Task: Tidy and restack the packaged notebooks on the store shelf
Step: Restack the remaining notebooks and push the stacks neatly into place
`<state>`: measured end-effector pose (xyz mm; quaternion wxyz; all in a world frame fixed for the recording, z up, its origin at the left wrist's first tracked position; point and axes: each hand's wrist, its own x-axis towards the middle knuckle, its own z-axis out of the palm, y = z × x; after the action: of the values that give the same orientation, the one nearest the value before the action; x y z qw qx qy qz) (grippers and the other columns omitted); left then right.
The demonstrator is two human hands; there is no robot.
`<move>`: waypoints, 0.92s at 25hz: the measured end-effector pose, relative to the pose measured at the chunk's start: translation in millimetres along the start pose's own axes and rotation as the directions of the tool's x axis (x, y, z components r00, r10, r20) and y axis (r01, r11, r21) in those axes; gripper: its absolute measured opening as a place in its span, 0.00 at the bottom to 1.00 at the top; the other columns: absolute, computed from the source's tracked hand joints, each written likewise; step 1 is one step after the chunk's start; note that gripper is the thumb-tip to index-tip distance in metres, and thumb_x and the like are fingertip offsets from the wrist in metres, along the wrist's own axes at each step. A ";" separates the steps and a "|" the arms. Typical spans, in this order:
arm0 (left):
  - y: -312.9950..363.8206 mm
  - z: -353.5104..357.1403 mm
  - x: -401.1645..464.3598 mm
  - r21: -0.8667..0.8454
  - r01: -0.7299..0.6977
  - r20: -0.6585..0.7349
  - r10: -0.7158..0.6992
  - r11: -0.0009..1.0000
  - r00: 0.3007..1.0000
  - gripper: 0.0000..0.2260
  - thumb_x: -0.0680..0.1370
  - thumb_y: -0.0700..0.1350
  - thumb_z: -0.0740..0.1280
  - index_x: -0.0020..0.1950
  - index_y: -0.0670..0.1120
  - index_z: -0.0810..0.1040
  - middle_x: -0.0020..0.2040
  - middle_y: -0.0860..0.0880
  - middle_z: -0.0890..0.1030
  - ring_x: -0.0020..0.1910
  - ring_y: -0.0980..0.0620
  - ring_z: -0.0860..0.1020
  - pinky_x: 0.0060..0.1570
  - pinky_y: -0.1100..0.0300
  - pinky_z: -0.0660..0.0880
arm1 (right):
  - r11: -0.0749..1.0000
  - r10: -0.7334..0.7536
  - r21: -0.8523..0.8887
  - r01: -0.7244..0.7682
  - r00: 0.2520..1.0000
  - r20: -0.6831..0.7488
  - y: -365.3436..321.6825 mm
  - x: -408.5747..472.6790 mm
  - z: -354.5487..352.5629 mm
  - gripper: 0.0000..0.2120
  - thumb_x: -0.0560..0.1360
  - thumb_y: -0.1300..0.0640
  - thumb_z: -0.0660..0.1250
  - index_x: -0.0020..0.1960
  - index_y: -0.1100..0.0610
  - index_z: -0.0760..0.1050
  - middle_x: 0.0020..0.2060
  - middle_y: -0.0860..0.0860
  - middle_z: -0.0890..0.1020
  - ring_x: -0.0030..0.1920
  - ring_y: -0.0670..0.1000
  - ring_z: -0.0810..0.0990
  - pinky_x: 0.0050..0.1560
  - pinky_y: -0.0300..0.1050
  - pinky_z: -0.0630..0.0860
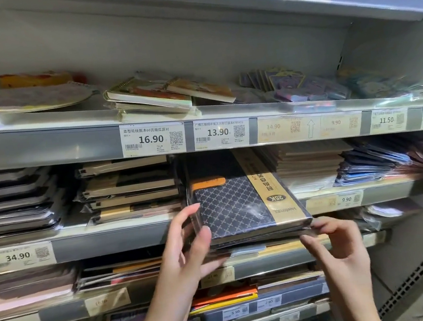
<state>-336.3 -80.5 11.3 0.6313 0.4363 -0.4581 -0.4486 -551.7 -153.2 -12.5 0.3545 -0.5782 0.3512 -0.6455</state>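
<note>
1. Head view: both hands are on a small stack of dark navy lattice-patterned notebooks in clear plastic wrap with a tan paper band (241, 205). The stack sticks out past the front edge of the grey metal shelf (112, 238), its far end tucked under the shelf above and its near end tilted down toward the person. So it's half in, half out.
2. The left hand (187, 248) is against the stack's left side, fingers fairly straight and spread, thumb near the front corner. Looks like it's squaring up that edge, not gripping.
3. The right hand (335, 240) pinches the stack's front right corner between curled fingers and thumb, probably taking the weight while the other side gets lined up.
4. Just left sits a pile of wrapped beige-and-black notebooks (130, 188), a bit skewed. To the right there's a fanned-out pile of blue and maroon wrapped notebooks (376, 161), so more tidying is left, I'd say.
5. The white price tag reading 34.90 (21, 256) marks the shelf's front edge further left.
</note>
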 end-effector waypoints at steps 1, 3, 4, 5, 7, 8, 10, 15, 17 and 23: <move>2.0 1.2 0.6 -0.035 0.005 -0.007 -0.005 0.999 1.000 0.23 0.66 0.62 0.68 0.60 0.64 0.71 0.65 0.56 0.69 0.58 0.63 0.74 0.49 0.53 0.78 | 0.996 0.064 0.056 -0.065 0.998 0.019 -3.4 2.8 -3.3 0.11 0.68 0.56 0.74 0.44 0.49 0.72 0.42 0.46 0.79 0.46 0.47 0.78 0.49 0.37 0.77; 3.5 1.1 3.3 -0.012 0.024 -0.028 -0.025 1.000 0.999 0.20 0.69 0.59 0.68 0.60 0.66 0.71 0.65 0.52 0.71 0.59 0.59 0.75 0.50 0.53 0.78 | 0.988 0.152 -0.035 -0.149 0.982 0.113 -12.1 13.1 -6.6 0.22 0.65 0.35 0.69 0.51 0.48 0.72 0.44 0.41 0.80 0.49 0.45 0.79 0.49 0.37 0.78; 2.5 -0.3 4.1 0.006 0.034 -0.019 -0.034 0.999 0.999 0.21 0.69 0.60 0.69 0.60 0.67 0.70 0.66 0.51 0.71 0.61 0.55 0.74 0.53 0.51 0.77 | 0.979 0.192 -0.106 -0.175 0.966 0.174 -16.6 20.7 -4.7 0.27 0.64 0.30 0.65 0.54 0.47 0.72 0.46 0.38 0.80 0.50 0.42 0.79 0.47 0.35 0.77; 2.1 -1.1 3.6 0.015 0.047 -0.007 -0.047 0.999 0.999 0.24 0.67 0.59 0.70 0.61 0.67 0.69 0.67 0.51 0.70 0.63 0.52 0.72 0.55 0.50 0.76 | 0.965 0.235 -0.167 -0.201 0.947 0.218 -22.5 27.6 -0.2 0.28 0.65 0.29 0.64 0.56 0.47 0.73 0.47 0.38 0.81 0.51 0.41 0.79 0.46 0.33 0.76; 2.9 -1.1 1.2 0.001 0.067 -0.016 -0.067 0.998 0.998 0.26 0.68 0.55 0.71 0.62 0.69 0.67 0.66 0.51 0.72 0.62 0.51 0.74 0.53 0.53 0.77 | 0.940 0.287 -0.262 -0.218 0.920 0.266 -30.0 38.6 10.7 0.26 0.67 0.35 0.67 0.59 0.48 0.72 0.51 0.41 0.81 0.53 0.41 0.78 0.47 0.33 0.76; 2.9 -0.5 0.4 -0.017 0.066 -0.025 -0.066 0.998 0.998 0.27 0.70 0.51 0.72 0.63 0.69 0.66 0.63 0.51 0.75 0.58 0.52 0.77 0.49 0.58 0.78 | 0.928 0.299 -0.301 -0.218 0.919 0.257 -33.1 42.7 15.4 0.25 0.67 0.39 0.68 0.60 0.49 0.72 0.52 0.41 0.79 0.53 0.40 0.78 0.46 0.31 0.75; 3.1 2.0 -0.7 -0.079 0.084 -0.029 -0.087 0.993 0.996 0.30 0.69 0.44 0.70 0.63 0.68 0.64 0.58 0.50 0.78 0.53 0.53 0.80 0.41 0.63 0.78 | 0.906 0.312 -0.366 -0.214 0.921 0.235 -37.2 45.8 22.3 0.24 0.67 0.46 0.70 0.61 0.50 0.69 0.50 0.39 0.76 0.50 0.36 0.75 0.41 0.26 0.73; -8.1 0.8 -13.6 -0.286 0.307 0.051 -0.306 0.908 0.951 0.35 0.62 0.39 0.75 0.65 0.55 0.65 0.54 0.45 0.82 0.50 0.51 0.82 0.38 0.65 0.78 | 0.859 0.442 -0.394 -0.326 0.862 0.250 -35.2 35.6 18.5 0.21 0.69 0.57 0.73 0.59 0.61 0.72 0.43 0.46 0.80 0.35 0.37 0.79 0.30 0.28 0.72; -13.9 0.8 -18.6 -0.300 0.385 0.116 -0.367 0.873 0.923 0.40 0.54 0.47 0.81 0.63 0.43 0.70 0.53 0.45 0.83 0.51 0.52 0.81 0.42 0.64 0.78 | 0.856 0.462 -0.375 -0.356 0.853 0.243 -36.7 32.0 14.0 0.18 0.69 0.58 0.73 0.56 0.65 0.76 0.38 0.50 0.82 0.29 0.37 0.78 0.27 0.30 0.71; -25.4 16.3 -26.2 -0.428 0.388 0.077 -0.395 0.816 0.916 0.28 0.64 0.38 0.72 0.63 0.44 0.70 0.54 0.43 0.82 0.54 0.45 0.80 0.57 0.51 0.73 | 0.853 0.470 -0.313 -0.418 0.875 0.112 -35.7 18.9 -3.6 0.17 0.67 0.54 0.75 0.54 0.58 0.79 0.43 0.52 0.85 0.40 0.45 0.84 0.35 0.34 0.76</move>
<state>-361.0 -63.0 -14.8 0.6102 0.3723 -0.2422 -0.6560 -558.7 -151.4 27.4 0.4404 -0.5822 0.5286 -0.4333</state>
